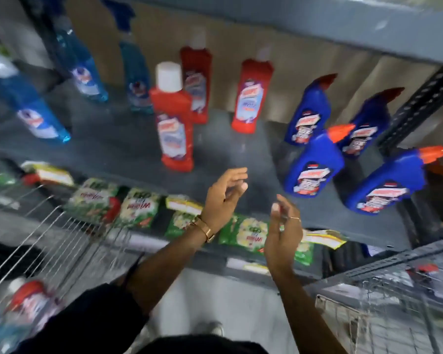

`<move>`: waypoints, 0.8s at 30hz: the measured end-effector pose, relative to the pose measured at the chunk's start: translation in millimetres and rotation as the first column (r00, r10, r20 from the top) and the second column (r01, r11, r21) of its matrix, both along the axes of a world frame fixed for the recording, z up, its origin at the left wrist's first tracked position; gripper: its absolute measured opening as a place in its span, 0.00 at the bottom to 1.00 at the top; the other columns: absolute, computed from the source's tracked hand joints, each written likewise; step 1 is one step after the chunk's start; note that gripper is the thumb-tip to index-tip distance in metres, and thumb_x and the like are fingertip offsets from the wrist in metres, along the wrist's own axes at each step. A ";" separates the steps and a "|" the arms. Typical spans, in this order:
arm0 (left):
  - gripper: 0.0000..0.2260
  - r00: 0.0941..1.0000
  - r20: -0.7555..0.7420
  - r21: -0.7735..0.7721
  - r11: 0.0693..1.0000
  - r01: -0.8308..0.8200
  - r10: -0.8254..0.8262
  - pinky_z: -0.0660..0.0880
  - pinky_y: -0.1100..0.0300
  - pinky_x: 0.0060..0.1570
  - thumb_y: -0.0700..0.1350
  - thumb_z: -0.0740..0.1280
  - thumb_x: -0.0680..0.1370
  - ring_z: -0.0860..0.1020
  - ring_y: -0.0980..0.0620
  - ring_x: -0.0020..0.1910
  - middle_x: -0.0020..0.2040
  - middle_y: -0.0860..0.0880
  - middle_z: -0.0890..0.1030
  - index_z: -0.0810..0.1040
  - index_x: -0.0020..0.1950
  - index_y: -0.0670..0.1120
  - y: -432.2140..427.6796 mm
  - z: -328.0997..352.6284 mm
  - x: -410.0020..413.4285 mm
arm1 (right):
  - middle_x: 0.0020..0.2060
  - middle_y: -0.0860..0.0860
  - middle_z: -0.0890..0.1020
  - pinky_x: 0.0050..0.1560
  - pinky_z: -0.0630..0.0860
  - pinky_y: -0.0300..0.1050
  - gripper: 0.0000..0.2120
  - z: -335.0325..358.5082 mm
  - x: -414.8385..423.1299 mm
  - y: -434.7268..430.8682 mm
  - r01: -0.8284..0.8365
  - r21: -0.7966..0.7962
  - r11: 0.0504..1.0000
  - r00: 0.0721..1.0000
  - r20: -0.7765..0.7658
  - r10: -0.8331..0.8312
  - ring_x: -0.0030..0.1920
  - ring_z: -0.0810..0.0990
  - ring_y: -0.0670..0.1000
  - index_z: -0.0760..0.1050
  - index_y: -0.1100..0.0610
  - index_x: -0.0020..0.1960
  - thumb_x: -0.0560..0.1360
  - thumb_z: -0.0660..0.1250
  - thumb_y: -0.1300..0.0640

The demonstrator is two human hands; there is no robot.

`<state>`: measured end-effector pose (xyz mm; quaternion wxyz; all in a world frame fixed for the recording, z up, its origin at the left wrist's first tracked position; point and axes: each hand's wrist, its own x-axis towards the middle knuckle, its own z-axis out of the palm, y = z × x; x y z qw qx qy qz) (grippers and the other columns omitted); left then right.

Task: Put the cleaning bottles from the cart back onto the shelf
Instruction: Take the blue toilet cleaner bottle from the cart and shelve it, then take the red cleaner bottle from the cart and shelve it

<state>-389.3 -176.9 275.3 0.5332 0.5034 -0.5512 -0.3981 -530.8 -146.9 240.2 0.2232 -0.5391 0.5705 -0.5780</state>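
The grey shelf (128,146) carries upright cleaning bottles: light blue ones at the left (40,118), red ones with white caps in the middle (174,123), and dark blue ones with orange spouts at the right (313,172). Both hands hover empty in front of the shelf edge. My left hand (223,198) has its fingers apart, just below and right of the nearest red bottle. My right hand (283,231) is beside it, fingers apart, palm toward the left hand. At the bottom left, a wire cart (62,238) holds a red bottle (28,302) and a blurred blue one.
Green packets (138,208) and yellow price tags (182,203) hang along the shelf's front edge. A perforated metal upright (420,103) stands at the right. Another wire basket (384,310) sits at the bottom right. The pale floor (215,297) shows between them.
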 end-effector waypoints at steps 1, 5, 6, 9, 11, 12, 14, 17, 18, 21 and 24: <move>0.13 0.999 0.020 -0.021 0.999 -0.027 0.027 0.75 0.61 0.58 0.41 0.64 0.78 0.79 0.53 0.57 0.58 0.46 0.81 0.75 0.62 0.43 12.4 -1.3 20.4 | 0.51 0.48 0.80 0.54 0.70 0.30 0.11 -0.3 22.2 7.4 -0.076 0.009 0.997 0.996 -0.043 0.076 0.51 0.78 0.41 0.74 0.49 0.59 0.79 0.59 0.52; 0.09 0.953 0.139 -0.062 0.963 -0.262 0.268 0.75 0.68 0.56 0.38 0.63 0.78 0.80 0.59 0.54 0.56 0.47 0.82 0.78 0.57 0.41 65.1 -17.5 137.8 | 0.51 0.49 0.80 0.56 0.71 0.37 0.11 -14.0 141.2 36.3 -0.429 0.128 0.894 0.886 -0.129 0.444 0.53 0.77 0.46 0.76 0.52 0.57 0.79 0.58 0.52; 0.09 0.925 0.167 -0.072 0.940 -0.333 0.341 0.75 0.63 0.57 0.38 0.63 0.78 0.80 0.55 0.55 0.55 0.44 0.82 0.79 0.56 0.39 77.0 -23.3 168.2 | 0.50 0.48 0.80 0.55 0.71 0.40 0.11 -18.1 168.1 41.0 -0.485 0.174 0.857 0.851 -0.133 0.508 0.52 0.78 0.48 0.76 0.53 0.56 0.79 0.58 0.51; 0.11 0.829 0.241 0.046 0.847 -0.530 0.505 0.76 0.49 0.55 0.36 0.63 0.76 0.80 0.42 0.54 0.56 0.36 0.81 0.77 0.57 0.34 122.3 -62.0 269.2 | 0.49 0.54 0.82 0.55 0.75 0.49 0.13 -35.4 255.3 55.9 -0.635 0.340 0.694 0.687 -0.162 0.708 0.52 0.79 0.56 0.76 0.57 0.58 0.77 0.60 0.53; 0.12 0.770 0.268 0.266 0.724 -0.636 0.578 0.76 0.45 0.54 0.34 0.63 0.77 0.79 0.41 0.54 0.57 0.33 0.79 0.74 0.59 0.33 163.9 -99.9 322.5 | 0.51 0.59 0.82 0.56 0.75 0.54 0.13 -48.5 303.2 69.4 -0.672 0.415 0.613 0.575 -0.229 0.786 0.54 0.78 0.60 0.75 0.60 0.59 0.77 0.63 0.56; 0.13 0.741 0.308 0.390 0.631 -0.671 0.597 0.75 0.44 0.56 0.34 0.63 0.77 0.79 0.39 0.55 0.58 0.33 0.79 0.73 0.61 0.33 188.8 -123.9 348.6 | 0.52 0.61 0.81 0.56 0.75 0.55 0.14 -56.9 329.9 76.6 -0.680 0.431 0.593 0.528 -0.274 0.804 0.55 0.78 0.62 0.75 0.62 0.59 0.76 0.64 0.58; 0.16 0.708 0.431 0.538 0.471 -0.699 0.559 0.73 0.46 0.59 0.37 0.64 0.76 0.77 0.35 0.59 0.59 0.31 0.78 0.72 0.63 0.32 225.5 -168.8 375.7 | 0.53 0.63 0.81 0.56 0.75 0.55 0.15 -67.3 362.5 80.3 -0.688 0.457 0.564 0.435 -0.364 0.824 0.56 0.77 0.62 0.75 0.64 0.59 0.76 0.65 0.57; 0.19 0.712 0.508 0.704 0.243 -0.667 0.485 0.69 0.47 0.60 0.38 0.67 0.76 0.74 0.32 0.61 0.61 0.29 0.76 0.70 0.64 0.31 265.5 -230.4 399.6 | 0.57 0.61 0.79 0.58 0.73 0.53 0.17 -92.4 404.3 75.9 -0.656 0.573 0.491 0.266 -0.433 0.861 0.59 0.75 0.60 0.73 0.61 0.62 0.78 0.61 0.51; 0.19 0.729 0.514 0.747 0.181 -0.639 0.452 0.69 0.47 0.59 0.39 0.66 0.77 0.74 0.32 0.61 0.61 0.29 0.75 0.69 0.64 0.32 273.6 -248.7 403.5 | 0.59 0.60 0.78 0.60 0.71 0.52 0.18 -102.8 413.2 73.7 -0.613 0.616 0.495 0.222 -0.466 0.856 0.61 0.74 0.59 0.72 0.60 0.63 0.79 0.59 0.49; 0.18 0.744 0.474 0.823 0.065 -0.565 0.471 0.70 0.47 0.57 0.41 0.66 0.77 0.75 0.33 0.59 0.60 0.29 0.76 0.71 0.61 0.30 279.1 -298.3 408.5 | 0.63 0.56 0.78 0.66 0.63 0.56 0.20 -127.1 418.7 70.9 -0.502 0.651 0.569 0.123 -0.598 0.792 0.69 0.69 0.57 0.71 0.54 0.65 0.79 0.56 0.46; 0.15 0.682 0.364 0.877 0.014 -0.481 0.635 0.75 0.48 0.54 0.40 0.67 0.76 0.77 0.38 0.55 0.52 0.32 0.78 0.74 0.57 0.31 267.6 -332.8 415.2 | 0.61 0.52 0.81 0.63 0.64 0.53 0.19 -141.7 419.9 68.7 -0.480 0.617 0.624 0.048 -0.692 0.721 0.68 0.70 0.54 0.72 0.50 0.63 0.78 0.54 0.43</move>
